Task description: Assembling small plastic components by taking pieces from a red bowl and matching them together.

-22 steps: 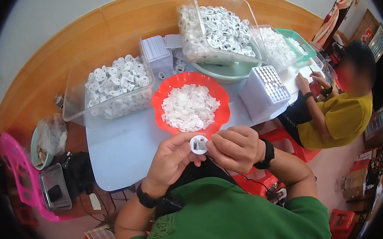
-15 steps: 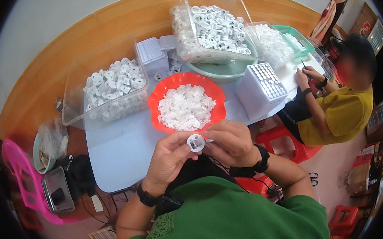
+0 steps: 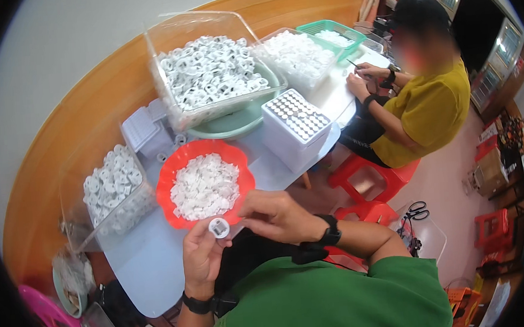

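Observation:
Between the fingertips of my left hand (image 3: pixel 200 256) is a small round white plastic part (image 3: pixel 219 228), its face with a dark and metallic inset turned up. My right hand (image 3: pixel 281 215) is just to the right of it, apart from the part, thumb and fingers pinched together. Whatever the pinch holds is too small to make out. Both hands are at the near rim of a red scalloped bowl (image 3: pixel 165 181), which is heaped with small translucent white pieces (image 3: pixel 206 185).
A clear bin of white round parts (image 3: pixel 112 177) stands left. Behind the bowl, another full clear bin (image 3: pixel 207 73) rests tilted on a green basin (image 3: pixel 235 126). A white block with rows of round parts (image 3: pixel 295 115) stands right. A co-worker in yellow (image 3: pixel 419 104) sits beyond it.
My view has swung right, so the table sits further left. My right hand has drawn away from the round part, which stays in my left hand.

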`<state>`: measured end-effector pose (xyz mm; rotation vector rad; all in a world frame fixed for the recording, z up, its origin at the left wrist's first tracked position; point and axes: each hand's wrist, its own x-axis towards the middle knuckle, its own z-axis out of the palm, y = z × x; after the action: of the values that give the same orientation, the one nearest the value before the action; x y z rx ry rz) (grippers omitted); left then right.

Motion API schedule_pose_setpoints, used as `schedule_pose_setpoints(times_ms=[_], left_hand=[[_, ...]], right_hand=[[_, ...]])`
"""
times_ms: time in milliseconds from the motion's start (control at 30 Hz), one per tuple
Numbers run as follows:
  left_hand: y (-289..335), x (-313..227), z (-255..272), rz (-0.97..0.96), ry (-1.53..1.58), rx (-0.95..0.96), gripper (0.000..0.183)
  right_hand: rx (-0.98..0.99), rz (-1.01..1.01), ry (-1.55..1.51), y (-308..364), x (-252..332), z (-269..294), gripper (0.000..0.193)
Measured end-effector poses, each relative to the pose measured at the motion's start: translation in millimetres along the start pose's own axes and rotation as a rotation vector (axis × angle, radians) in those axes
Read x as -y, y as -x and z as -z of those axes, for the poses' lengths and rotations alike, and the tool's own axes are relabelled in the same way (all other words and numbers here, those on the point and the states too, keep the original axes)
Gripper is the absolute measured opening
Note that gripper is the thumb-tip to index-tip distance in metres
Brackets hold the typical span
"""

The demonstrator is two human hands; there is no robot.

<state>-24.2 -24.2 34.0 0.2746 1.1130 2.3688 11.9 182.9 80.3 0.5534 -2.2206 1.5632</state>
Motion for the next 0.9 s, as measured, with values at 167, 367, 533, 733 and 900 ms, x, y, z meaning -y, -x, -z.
schedule_pose_setpoints(times_ms=[167,367,533,733,900], left_hand=[[-3.8,-0.1,-2.2,0.024,0.049,0.003,0.030],[-13.6,3.7,-10.7,0.056,0.029,0.000,0.035],[-15.3,4.8,-11.1,0.079,0.053,0.064,0.033],[-17.1,5.0,-10.0,0.069,0.031,0.046,0.033],[-20.3,4.1,-14.7,0.068,-0.009,0.042,0.032]], right_hand=[[-0.151,-0.082,0.325,4.9,-2.4,79.3,0.008],[-0.311,-0.116,0.735,-12.7,-33.2,154.8,0.005],[-0.302,-0.097,0.949,-29.1,-62.1,177.9,0.005],[-0.298,-0.208,0.877,-22.4,-75.1,182.5,0.007],[-0.258,-0.236,0.954,-24.1,-68.6,180.3,0.008]])
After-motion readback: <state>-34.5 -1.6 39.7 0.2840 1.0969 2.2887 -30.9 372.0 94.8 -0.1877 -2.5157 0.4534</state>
